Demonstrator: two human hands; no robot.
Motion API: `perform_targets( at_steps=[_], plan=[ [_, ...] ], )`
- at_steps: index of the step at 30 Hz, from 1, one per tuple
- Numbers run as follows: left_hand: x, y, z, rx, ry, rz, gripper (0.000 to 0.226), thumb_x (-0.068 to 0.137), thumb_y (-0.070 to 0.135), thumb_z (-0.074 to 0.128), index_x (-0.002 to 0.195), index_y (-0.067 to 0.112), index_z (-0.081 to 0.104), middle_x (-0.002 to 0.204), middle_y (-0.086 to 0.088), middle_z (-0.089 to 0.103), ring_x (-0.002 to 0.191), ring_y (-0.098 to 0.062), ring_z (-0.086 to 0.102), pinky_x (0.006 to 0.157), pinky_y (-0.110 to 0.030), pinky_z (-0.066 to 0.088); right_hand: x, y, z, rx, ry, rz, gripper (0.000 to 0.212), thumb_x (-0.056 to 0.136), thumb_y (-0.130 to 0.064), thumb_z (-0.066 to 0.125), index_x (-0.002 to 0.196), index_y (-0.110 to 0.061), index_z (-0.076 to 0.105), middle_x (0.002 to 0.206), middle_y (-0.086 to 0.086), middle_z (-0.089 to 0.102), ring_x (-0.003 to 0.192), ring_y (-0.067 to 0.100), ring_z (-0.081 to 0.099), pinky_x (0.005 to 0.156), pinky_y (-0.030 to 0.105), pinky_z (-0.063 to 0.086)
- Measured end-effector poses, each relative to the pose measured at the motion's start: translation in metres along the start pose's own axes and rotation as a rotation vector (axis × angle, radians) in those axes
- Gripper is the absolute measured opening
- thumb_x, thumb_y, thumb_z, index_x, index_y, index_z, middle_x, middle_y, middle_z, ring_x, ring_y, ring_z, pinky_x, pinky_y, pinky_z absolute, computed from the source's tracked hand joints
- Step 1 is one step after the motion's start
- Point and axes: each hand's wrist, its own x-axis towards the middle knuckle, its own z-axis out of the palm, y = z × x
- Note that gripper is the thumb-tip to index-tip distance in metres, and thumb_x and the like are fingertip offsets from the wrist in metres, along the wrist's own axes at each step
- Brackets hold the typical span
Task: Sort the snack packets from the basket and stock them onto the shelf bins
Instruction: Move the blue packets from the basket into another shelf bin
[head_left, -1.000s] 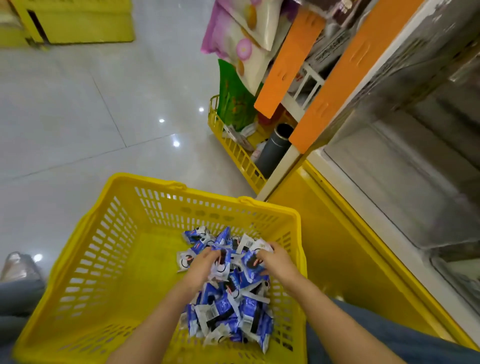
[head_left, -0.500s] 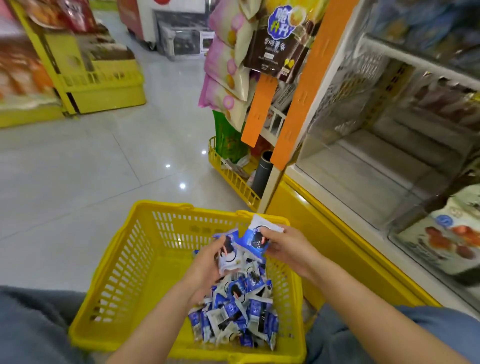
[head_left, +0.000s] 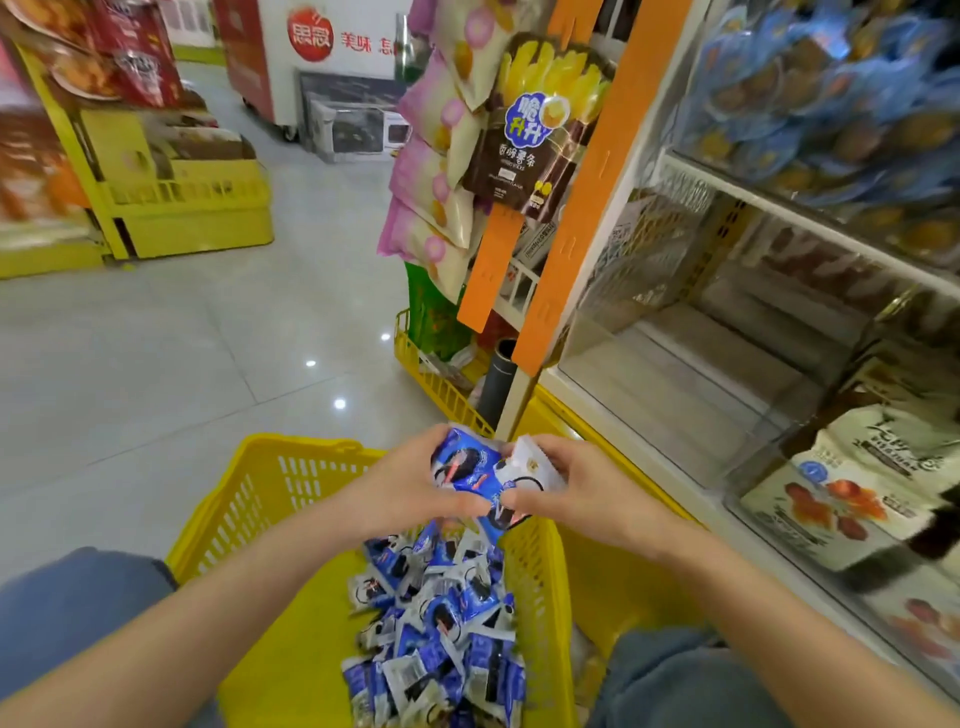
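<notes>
Grip: left hand (head_left: 396, 488), right hand (head_left: 584, 493) clutch packets (head_left: 466, 466), near-upright

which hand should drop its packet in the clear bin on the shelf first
Right, probably. The right hand holds a white packet and is on the shelf side, nearer the clear bin. The left hand grips a blue packet over the basket and would have to cross the right.

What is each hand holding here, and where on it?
The left hand grips a blue snack packet round its left side; the right hand pinches a white packet by its right edge, above the basket.
</notes>
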Motion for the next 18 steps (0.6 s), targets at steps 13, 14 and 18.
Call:
perform_targets(
  at_steps=[13, 14, 18],
  plan=[
    [0.117, 0.047, -0.001, -0.126, 0.156, 0.243, 0.029, 0.081, 0.013, 0.069, 0.105, 0.023, 0.056, 0.100, 0.005, 0.065, 0.090, -0.007, 0.061, 0.081, -0.023, 0.049, 0.048, 0.020, -0.151, 0.106, 0.815, 0.069, 0.016, 0.081, -0.024, 0.070, 0.090, -0.012, 0.063, 0.078, 0.002, 0.064, 0.059, -0.002, 0.057, 0.056, 0.014, 0.044],
    [0.126, 0.049, 0.001, -0.142, 0.162, 0.245, 0.030, 0.080, 0.013, 0.070, 0.104, 0.025, 0.056, 0.102, 0.005, 0.065, 0.093, -0.008, 0.061, 0.083, -0.023, 0.049, 0.061, 0.029, -0.163, 0.147, 0.880, 0.137, 0.020, 0.081, -0.024, 0.071, 0.091, -0.009, 0.062, 0.080, 0.005, 0.064, 0.062, 0.003, 0.059, 0.060, 0.019, 0.045],
    [0.154, 0.061, 0.004, -0.220, 0.189, 0.250, 0.035, 0.080, 0.017, 0.071, 0.107, 0.027, 0.051, 0.105, 0.006, 0.065, 0.098, -0.007, 0.061, 0.084, -0.021, 0.048, 0.112, 0.061, -0.200, 0.318, 0.976, 0.313, 0.016, 0.086, -0.015, 0.066, 0.095, -0.001, 0.063, 0.057, 0.005, 0.064, 0.045, 0.008, 0.056, 0.046, 0.015, 0.044]
  ],
)
